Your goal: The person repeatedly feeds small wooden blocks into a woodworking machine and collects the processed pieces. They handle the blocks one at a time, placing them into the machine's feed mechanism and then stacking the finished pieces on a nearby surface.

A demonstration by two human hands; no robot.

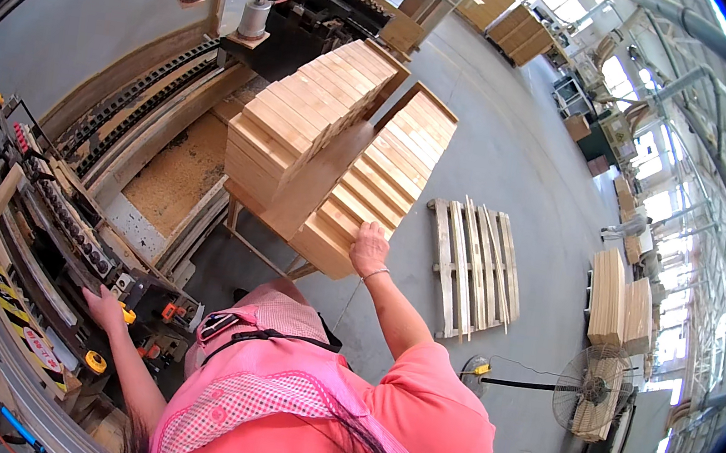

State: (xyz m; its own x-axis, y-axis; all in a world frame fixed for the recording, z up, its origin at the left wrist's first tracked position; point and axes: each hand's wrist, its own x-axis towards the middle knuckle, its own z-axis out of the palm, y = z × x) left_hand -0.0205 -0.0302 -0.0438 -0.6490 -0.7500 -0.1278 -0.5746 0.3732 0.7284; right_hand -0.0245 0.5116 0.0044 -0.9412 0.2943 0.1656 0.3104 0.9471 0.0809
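Note:
My right hand (369, 250) is on the near end of the right-hand row of stacked light wooden boards (401, 163). Its fingers curl over a board's edge there. Beside that row, to the left, runs a second row of wooden boards (316, 97), with a gap between the two. Both rows rest on a wooden stand (240, 218). Low on the left, my left hand (103, 309) reaches to the edge of a long machine (57, 255), close to a yellow knob (127, 313). Its thumb and forefinger look apart, though the other fingers are partly hidden.
A slatted pallet (472, 268) lies on the grey floor to the right. Beyond it stand a round fan (591, 389) and upright stacks of panels (608, 295). Suction-type cylinders (254, 20) with orange hoses hang over the machine bed, where sawdust (183, 166) lies.

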